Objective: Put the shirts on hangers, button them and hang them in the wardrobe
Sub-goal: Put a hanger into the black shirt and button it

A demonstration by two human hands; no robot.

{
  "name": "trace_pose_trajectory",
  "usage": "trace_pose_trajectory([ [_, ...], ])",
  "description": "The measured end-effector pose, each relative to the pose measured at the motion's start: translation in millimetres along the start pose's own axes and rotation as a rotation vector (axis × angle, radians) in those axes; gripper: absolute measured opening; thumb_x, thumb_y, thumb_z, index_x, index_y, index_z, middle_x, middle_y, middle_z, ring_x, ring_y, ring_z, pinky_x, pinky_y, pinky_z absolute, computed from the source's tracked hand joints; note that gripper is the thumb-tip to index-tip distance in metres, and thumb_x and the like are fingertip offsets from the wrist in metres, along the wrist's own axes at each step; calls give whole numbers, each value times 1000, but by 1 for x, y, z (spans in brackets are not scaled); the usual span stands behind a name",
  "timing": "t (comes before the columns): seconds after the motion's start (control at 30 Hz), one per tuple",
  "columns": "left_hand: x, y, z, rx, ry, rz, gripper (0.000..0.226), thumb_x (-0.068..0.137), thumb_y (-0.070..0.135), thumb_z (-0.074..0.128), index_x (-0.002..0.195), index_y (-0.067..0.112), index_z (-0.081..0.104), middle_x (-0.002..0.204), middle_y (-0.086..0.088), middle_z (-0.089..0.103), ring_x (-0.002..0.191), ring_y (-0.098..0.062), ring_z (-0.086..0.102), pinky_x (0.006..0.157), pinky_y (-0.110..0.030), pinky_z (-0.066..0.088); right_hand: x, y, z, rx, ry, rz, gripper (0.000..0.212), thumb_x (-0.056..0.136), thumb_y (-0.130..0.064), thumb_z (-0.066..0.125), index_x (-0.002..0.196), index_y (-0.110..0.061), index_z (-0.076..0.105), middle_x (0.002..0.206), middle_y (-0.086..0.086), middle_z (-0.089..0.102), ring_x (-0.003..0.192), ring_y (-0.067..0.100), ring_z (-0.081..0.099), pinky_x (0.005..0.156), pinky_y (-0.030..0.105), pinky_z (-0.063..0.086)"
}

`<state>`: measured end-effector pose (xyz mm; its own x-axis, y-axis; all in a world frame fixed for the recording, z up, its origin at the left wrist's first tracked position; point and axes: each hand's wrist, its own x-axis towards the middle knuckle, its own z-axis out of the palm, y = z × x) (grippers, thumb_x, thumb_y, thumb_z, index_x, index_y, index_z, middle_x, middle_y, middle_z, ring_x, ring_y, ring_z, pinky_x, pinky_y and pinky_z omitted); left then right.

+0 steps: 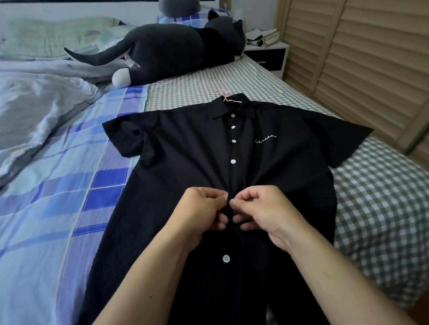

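A black short-sleeved shirt (190, 164) lies flat on the bed, front up, with a pink hanger (224, 96) poking out of its collar. Several white buttons down the placket are done up above my hands; one more white button (225, 258) shows below them. My left hand (200, 215) pinches the left edge of the placket at mid-shirt. My right hand (261, 210) pinches the right edge, thumb and forefinger meeting the left hand's. The button between my fingers is hidden.
The bed has a green-checked sheet (383, 212) on the right and a blue plaid cover (45, 229) with a crumpled duvet (21, 106) on the left. A grey plush cat (172, 49) lies at the head. Louvred wardrobe doors (367, 53) stand to the right, beside a nightstand (268, 54).
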<state>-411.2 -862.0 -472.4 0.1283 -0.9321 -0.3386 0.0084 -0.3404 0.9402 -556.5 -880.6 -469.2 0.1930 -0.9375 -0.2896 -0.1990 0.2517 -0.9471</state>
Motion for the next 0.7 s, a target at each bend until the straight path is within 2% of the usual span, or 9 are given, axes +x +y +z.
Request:
trace_pose_trajectory([
  [0.17, -2, 0, 2, 1, -35, 25, 32, 101, 27, 62, 95, -3, 71, 70, -15, 68, 52, -14, 60, 50, -25, 52, -2, 2, 15, -213, 186, -67, 13, 90, -19, 69, 80, -12, 69, 66, 6, 72, 55, 21, 71, 55, 35, 61],
  [0.27, -1, -3, 3, -25, 31, 54, 23, 100, 17, 65, 89, -2, 71, 66, -13, 65, 52, -14, 59, 49, -24, 52, -5, 2, 20, -301, 242, -123, 16, 89, -23, 71, 76, -16, 68, 64, 1, 70, 49, 17, 68, 51, 33, 60],
  [0.37, 1, -7, 5, -6, 104, 97, 19, 98, 15, 67, 84, 4, 74, 62, -9, 63, 55, -15, 57, 49, -25, 49, -6, 2, 19, -327, 235, -147, 13, 89, -22, 73, 77, -18, 68, 63, -3, 69, 52, 16, 69, 53, 36, 61],
  [0.5, 1, -9, 8, 59, 198, 178, 15, 94, 16, 72, 80, 14, 76, 54, -4, 61, 48, -12, 52, 47, -23, 44, -6, 0, 17, -255, 213, -120, 10, 89, -21, 74, 81, -16, 70, 69, 1, 72, 57, 14, 69, 49, 29, 57],
  [0.7, 1, -10, 12, 85, 259, 286, 8, 91, 11, 73, 88, 17, 69, 63, -2, 68, 55, -10, 62, 57, -28, 51, -4, -5, 4, 16, 42, 17, 9, 95, -11, 67, 92, -4, 72, 82, 12, 75, 63, 12, 66, 53, 24, 53],
])
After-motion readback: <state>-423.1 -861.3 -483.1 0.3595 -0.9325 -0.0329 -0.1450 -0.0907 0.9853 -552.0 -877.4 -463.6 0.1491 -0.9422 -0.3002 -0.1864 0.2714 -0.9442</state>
